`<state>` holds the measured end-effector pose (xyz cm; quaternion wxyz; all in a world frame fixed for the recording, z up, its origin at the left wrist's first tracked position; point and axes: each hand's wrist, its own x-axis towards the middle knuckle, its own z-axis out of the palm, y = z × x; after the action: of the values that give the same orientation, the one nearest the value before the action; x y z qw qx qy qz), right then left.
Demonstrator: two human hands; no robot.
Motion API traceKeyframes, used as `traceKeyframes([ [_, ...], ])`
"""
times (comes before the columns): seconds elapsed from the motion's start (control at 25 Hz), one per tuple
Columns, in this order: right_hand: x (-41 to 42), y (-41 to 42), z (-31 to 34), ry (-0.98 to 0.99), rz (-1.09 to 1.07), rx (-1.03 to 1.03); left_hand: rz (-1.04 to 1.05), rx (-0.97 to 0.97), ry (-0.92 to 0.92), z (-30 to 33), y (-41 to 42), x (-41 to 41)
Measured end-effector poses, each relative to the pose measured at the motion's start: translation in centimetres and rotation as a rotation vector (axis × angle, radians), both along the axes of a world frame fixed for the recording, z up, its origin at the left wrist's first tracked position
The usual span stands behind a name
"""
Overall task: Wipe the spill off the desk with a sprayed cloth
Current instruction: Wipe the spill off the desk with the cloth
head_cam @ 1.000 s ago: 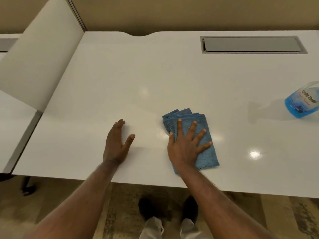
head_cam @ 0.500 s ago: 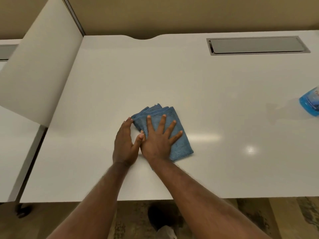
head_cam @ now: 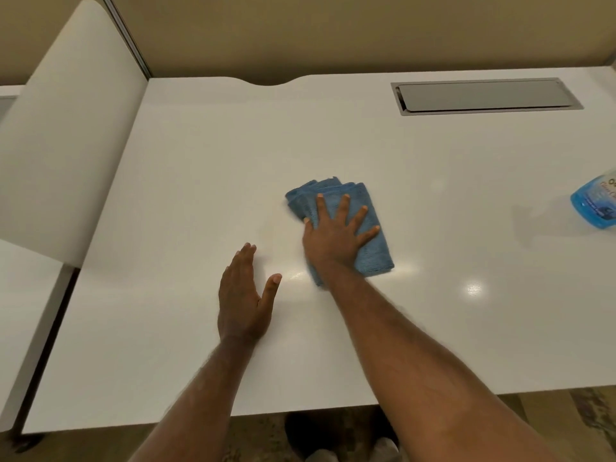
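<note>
My right hand (head_cam: 336, 240), fingers spread, presses flat on the blue cloth (head_cam: 343, 225); my left hand (head_cam: 243, 301) lies open on the table (head_cam: 200, 161), just left of it.

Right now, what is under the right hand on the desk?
The right hand lies flat, fingers spread, on a folded blue cloth, which rests on the white desk. Any spill beneath the cloth is covered and cannot be seen.

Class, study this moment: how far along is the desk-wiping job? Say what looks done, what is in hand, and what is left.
Done: the spray bottle stands aside. In hand: the right hand presses flat on the folded blue cloth; the left hand rests on the desk. Left: no spill shows, so perhaps only lifting the cloth away.
</note>
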<state>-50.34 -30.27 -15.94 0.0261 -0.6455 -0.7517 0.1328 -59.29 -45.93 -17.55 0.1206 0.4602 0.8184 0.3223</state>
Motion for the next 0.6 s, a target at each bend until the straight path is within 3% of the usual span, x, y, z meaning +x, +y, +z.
traceKeyframes([
  [0.28,12.0,5.2,-0.2,-0.084,-0.23,-0.057,-0.018,-0.165,0.104,0.0,0.2,0.5],
  [0.6,27.5,8.4,0.2,-0.082,-0.555,-0.109,-0.003,-0.201,0.127,0.3,0.3,0.7],
])
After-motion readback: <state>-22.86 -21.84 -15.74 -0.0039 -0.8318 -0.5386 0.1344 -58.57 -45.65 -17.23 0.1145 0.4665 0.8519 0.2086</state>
